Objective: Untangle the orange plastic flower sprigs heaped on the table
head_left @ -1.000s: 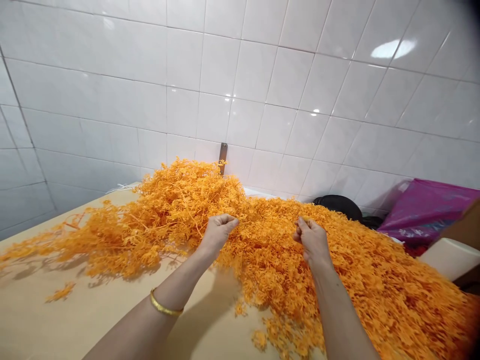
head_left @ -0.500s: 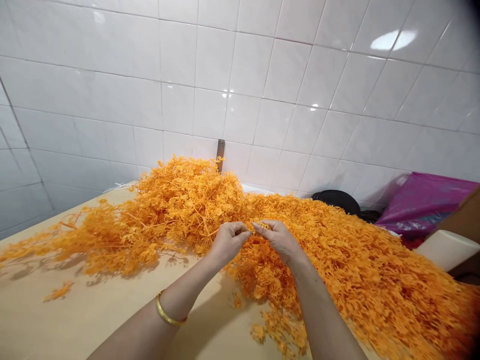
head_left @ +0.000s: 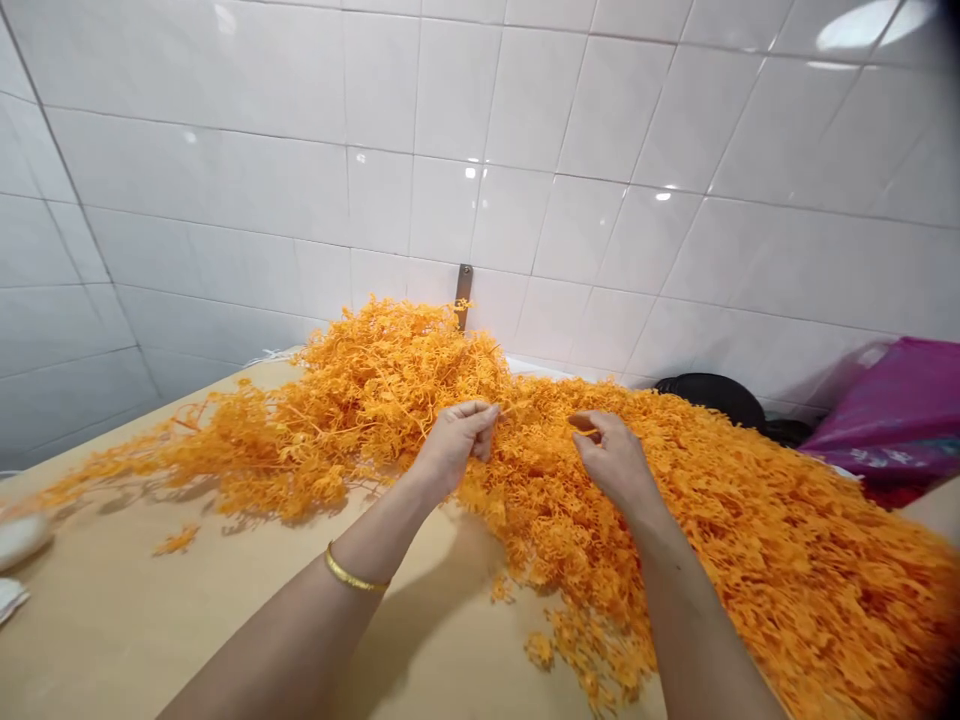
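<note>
Left hand (head_left: 456,447): back up, fingers curled in toward the thumb, mostly closed, right at the edge of the orange heap. The fingers hide the grip, so can't tell if it has a stem. Gold bangle (head_left: 357,569) on that wrist.

Right hand (head_left: 613,462): partly closed, thumb and index pinched on a small orange sprig (head_left: 584,426), with the other fingers curled below. Sprig is mostly hidden by the fingertips, so its exact shape is unclear. Hands are near each other, not touching.

Orange flower sprays (head_left: 739,525): big tangled heap on a pale wooden tabletop (head_left: 127,635), spreading across from the left side and running off the right edge of the frame. Thin branching stems, dense small florets; single stems are hard to separate in the mass. Loose clumps (head_left: 176,540) and (head_left: 538,650) lie on the wood beside it.

Behind: white tile wall (head_left: 225,200) with a narrow brown bracket (head_left: 463,295) partly hidden by the heap. A round black object (head_left: 711,394) is half hidden too. Magenta plastic bag (head_left: 892,410) cut off at right. White items (head_left: 19,540) cut off at left, can't identify.
</note>
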Motion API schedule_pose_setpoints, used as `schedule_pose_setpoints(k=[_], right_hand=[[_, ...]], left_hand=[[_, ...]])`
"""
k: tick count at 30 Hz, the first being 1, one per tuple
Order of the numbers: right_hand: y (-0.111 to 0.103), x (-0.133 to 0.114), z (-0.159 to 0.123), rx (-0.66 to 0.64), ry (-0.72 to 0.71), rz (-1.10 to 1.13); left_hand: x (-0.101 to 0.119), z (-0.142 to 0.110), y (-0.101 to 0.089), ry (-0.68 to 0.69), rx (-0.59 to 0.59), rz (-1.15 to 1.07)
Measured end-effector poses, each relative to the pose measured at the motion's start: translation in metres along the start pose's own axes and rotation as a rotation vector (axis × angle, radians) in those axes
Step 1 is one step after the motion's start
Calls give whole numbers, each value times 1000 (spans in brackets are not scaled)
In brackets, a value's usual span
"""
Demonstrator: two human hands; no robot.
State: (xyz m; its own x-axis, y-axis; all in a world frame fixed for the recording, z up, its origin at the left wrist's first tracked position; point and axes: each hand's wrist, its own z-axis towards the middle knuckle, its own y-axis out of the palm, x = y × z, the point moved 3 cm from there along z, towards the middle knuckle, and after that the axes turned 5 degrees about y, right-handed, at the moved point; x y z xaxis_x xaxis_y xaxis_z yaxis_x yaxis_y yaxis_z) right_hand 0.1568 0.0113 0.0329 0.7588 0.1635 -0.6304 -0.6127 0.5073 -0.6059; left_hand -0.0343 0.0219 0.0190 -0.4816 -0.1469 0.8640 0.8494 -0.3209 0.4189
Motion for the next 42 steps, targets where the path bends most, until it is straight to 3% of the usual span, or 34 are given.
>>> schedule_pose_setpoints(k=[3,7,10,14,17,19,21,25,27,31,34,42], right_hand=[[14,-25,-12,-268,-30,139],[34,-56,-34,-620,-20,492],[47,-67,-44,-708,5,677],[50,-58,-40,-621,59,711],[44,-45,-31,-499,142,760],[40,-37,-26,-424,234,822],[36,-30,-22,-371,317,902],[32,-26,-18,-341,399,1025],[33,-27,-20,-389,388,1002],[39,-33,-26,-541,257,860],[40,-33,-26,-545,174,744],[31,-24,-18,-90,133,446]], left_hand=[[11,2,-4,8,4,-130],[17,-1,2,10,-31,-194],[20,-5,11,43,-53,-125],[33,-13,21,219,14,167],[52,-23,23,463,220,338],[62,-28,21,539,334,391],[64,-26,18,457,331,460],[34,-12,7,-66,98,557],[13,-7,1,-237,21,508],[-15,-1,-1,-202,-45,259],[-20,-1,0,-150,-40,200],[-23,-7,14,-187,-227,211]])
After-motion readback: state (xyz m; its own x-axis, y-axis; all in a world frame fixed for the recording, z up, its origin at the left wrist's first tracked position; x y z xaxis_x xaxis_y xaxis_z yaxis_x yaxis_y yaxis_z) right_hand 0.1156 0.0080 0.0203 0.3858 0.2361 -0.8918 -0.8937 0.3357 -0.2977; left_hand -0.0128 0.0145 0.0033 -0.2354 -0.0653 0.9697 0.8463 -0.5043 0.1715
